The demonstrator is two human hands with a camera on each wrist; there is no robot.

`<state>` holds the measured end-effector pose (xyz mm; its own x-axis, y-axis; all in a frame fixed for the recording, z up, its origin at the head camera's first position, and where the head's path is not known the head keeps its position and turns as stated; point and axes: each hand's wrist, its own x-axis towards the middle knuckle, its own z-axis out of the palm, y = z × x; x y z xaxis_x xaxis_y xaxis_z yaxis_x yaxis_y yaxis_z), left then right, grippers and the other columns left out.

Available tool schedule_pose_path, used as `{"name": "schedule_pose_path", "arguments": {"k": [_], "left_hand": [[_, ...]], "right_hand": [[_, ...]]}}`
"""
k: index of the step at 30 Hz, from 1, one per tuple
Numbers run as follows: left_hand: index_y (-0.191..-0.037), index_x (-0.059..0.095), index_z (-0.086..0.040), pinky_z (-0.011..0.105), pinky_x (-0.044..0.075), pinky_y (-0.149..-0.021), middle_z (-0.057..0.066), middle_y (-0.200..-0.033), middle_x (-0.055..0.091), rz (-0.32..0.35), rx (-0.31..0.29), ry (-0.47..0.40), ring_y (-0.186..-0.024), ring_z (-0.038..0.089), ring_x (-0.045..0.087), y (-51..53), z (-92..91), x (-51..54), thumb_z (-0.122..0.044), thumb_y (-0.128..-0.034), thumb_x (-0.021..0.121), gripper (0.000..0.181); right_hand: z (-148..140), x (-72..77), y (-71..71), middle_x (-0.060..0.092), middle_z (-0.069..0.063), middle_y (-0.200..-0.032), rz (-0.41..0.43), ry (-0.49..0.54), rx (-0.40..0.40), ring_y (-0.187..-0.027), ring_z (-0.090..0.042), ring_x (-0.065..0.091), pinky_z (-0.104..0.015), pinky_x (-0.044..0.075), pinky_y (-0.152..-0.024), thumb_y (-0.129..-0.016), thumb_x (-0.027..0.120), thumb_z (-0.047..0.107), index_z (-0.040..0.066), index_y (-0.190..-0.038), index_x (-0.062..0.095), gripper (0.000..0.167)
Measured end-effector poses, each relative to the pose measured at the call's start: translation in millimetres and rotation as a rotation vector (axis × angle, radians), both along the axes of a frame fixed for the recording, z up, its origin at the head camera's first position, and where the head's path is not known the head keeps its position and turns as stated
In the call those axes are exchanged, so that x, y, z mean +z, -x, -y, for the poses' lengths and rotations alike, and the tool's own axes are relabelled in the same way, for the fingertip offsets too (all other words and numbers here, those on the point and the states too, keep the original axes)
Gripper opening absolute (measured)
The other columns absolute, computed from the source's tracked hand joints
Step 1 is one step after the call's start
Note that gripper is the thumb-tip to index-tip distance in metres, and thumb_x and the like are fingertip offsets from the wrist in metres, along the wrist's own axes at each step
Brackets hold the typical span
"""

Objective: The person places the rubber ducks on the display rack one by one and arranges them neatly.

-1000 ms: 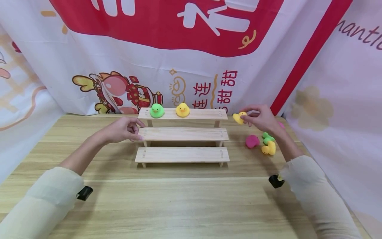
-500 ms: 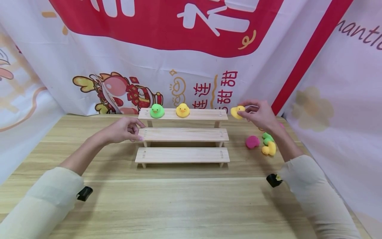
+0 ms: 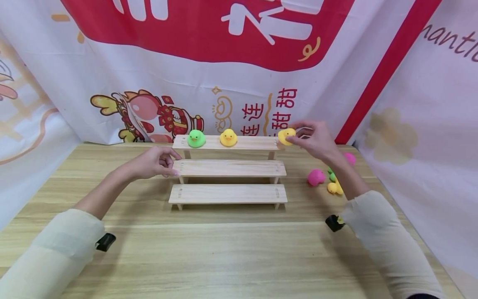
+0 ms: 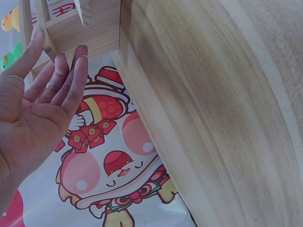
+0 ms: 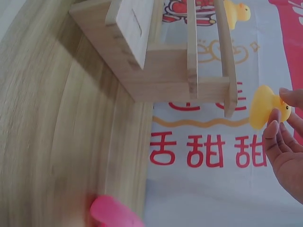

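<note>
A three-tier wooden stand (image 3: 228, 194) has a green duck (image 3: 196, 138) and a yellow duck (image 3: 228, 138) on its top shelf. My right hand (image 3: 313, 139) pinches another yellow duck (image 3: 286, 136) at the right end of that shelf; in the right wrist view this held duck (image 5: 266, 108) is off the shelf, between thumb and fingers. At the left end of the middle shelf is my left hand (image 3: 154, 162), its thumb and fingertips at the shelf's edge. The left wrist view shows this hand (image 4: 45, 104) with the thumb against the stand (image 4: 87, 35) and the fingers loosely bent.
To the right of the stand lie a pink duck (image 3: 316, 177), a second pink one (image 3: 349, 158), a yellow duck (image 3: 335, 187) and a green one (image 3: 332, 175), partly behind my right forearm. A printed cloth (image 3: 231, 99) hangs behind the table (image 3: 224, 257).
My right hand has moved left and slightly up with the yellow duck, from beside the stand to the top shelf's right end. The left hand has stayed where it was.
</note>
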<state>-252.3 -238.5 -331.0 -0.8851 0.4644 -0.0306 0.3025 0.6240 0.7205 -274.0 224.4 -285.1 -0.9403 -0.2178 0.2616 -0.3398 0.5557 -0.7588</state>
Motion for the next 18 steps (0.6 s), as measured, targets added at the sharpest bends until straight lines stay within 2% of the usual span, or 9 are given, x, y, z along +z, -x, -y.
{"name": "schedule_pose_path", "arguments": {"k": [4,9,14,18], "left_hand": [[-0.122,0.061,0.013,0.023,0.053,-0.068,0.007,-0.080,0.062,0.001,0.001,-0.003,-0.074,0.014,0.057,-0.5,0.1,0.1,-0.004,-0.0858,0.084,0.046],[-0.122,0.061,0.014,0.023,0.053,-0.066,0.007,-0.080,0.061,0.013,0.001,-0.016,-0.072,0.013,0.057,-0.8,-0.1,0.7,-0.003,-0.0862,0.084,0.046],[-0.122,0.060,0.014,0.023,0.053,-0.066,0.007,-0.079,0.061,0.017,-0.003,-0.028,-0.072,0.013,0.057,-0.4,-0.1,0.4,-0.003,-0.0861,0.084,0.046],[-0.122,0.060,0.014,0.023,0.053,-0.066,0.007,-0.079,0.061,0.023,-0.006,-0.035,-0.071,0.012,0.057,-0.8,0.0,0.6,-0.002,-0.0862,0.083,0.046]], "right_hand": [[12.2,0.3,2.6,0.072,-0.018,-0.111,-0.015,0.008,0.015,-0.086,-0.018,0.067,-0.020,0.054,-0.067,-0.090,0.082,0.014,0.000,-0.121,0.072,0.035],[25.4,-1.8,8.7,0.074,-0.019,-0.112,-0.039,-0.005,0.085,-0.086,-0.018,0.069,-0.020,0.054,-0.064,-0.089,0.083,0.011,0.000,-0.120,0.074,0.034],[35.3,-2.8,11.5,0.073,-0.021,-0.107,-0.022,-0.010,0.136,-0.086,-0.022,0.069,-0.023,0.055,-0.061,-0.089,0.082,0.008,-0.002,-0.120,0.074,0.034],[43.5,-2.9,13.4,0.074,-0.018,-0.105,-0.023,-0.038,0.146,-0.087,-0.024,0.069,-0.021,0.056,-0.063,-0.089,0.083,0.010,0.000,-0.120,0.074,0.034]]}}
